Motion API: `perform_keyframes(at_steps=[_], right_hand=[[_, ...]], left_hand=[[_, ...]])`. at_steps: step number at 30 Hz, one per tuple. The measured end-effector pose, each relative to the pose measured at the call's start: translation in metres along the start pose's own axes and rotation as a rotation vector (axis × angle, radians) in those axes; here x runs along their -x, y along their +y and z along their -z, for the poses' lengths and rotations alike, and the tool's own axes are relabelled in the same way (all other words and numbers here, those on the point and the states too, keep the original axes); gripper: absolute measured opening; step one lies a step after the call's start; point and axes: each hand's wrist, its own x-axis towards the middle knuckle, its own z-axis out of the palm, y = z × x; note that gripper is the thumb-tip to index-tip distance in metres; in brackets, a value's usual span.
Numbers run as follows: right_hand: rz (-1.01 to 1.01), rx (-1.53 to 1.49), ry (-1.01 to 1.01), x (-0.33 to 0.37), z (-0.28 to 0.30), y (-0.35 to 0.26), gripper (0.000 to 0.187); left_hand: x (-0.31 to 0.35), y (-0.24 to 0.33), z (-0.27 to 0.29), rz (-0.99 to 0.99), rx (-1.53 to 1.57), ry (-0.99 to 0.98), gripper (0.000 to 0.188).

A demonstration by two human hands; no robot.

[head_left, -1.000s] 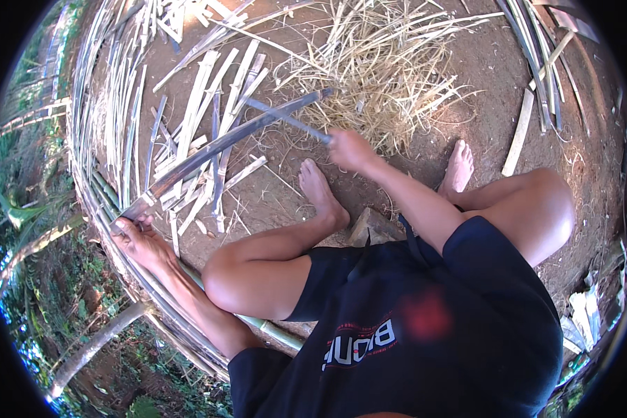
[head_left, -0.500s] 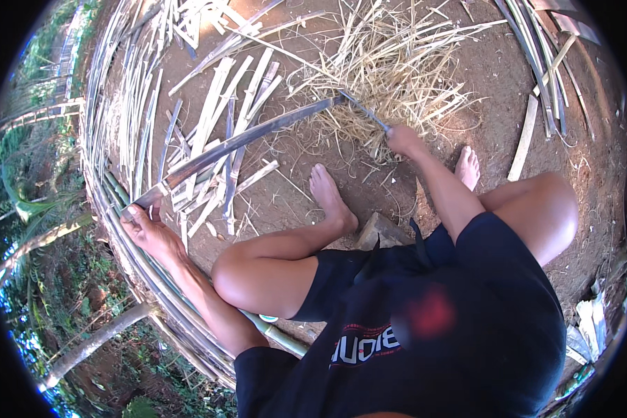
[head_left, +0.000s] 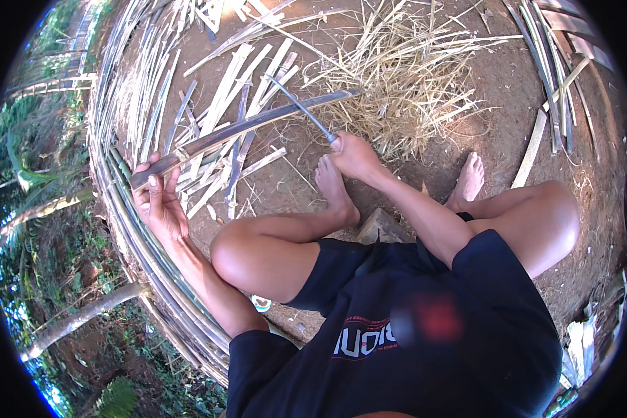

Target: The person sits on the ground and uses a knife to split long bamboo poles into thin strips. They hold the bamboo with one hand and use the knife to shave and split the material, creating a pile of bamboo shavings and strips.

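Observation:
A long dark strip of split bamboo [head_left: 240, 131] slants up from left to right across the space before my knees. My left hand [head_left: 161, 209] grips its near left end, thumb on one side and fingers around the other. In my right hand [head_left: 355, 159] is the handle of a knife, fist closed around it. The slim knife blade [head_left: 315, 121] points away to the upper left and crosses the strip toward its far end; whether it touches cannot be made out. The strip's far tip lies over the edge of a heap of pale shavings [head_left: 404, 83].
Several cut bamboo pieces [head_left: 219, 104] lie beyond the strip. Long bamboo slats [head_left: 143, 90] line the left, beside a pole edging [head_left: 181, 292]. More slats [head_left: 554, 83] lie at the far right. A block [head_left: 383, 228] sits between my legs, near my bare feet.
My right hand has drawn left and nearer with the knife, its blade now farther in from the strip's far tip. My left hand has shifted slightly right and up, with the strip.

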Motion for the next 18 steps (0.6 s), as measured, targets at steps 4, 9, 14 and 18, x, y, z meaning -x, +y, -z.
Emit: perform_keyframes(at_steps=[4,9,14,18], right_hand=[[0.237,-0.030,-0.032,0.034,-0.022,-0.035,0.013],[0.283,0.054,0.000,0.023,-0.029,0.003,0.013],[-0.242,0.170,0.029,-0.040,0.024,0.150,0.024],[0.021,0.018,0.069,-0.020,-0.012,0.091,0.025]], left_hand=[[0.004,0.001,-0.010,-0.071,-0.121,0.080,0.023],[-0.002,-0.001,-0.020,-0.076,-0.266,0.220,0.021],[-0.005,0.000,-0.037,-0.090,-0.285,0.249,0.019],[-0.013,-0.003,-0.025,-0.051,-0.324,0.299,0.022]])
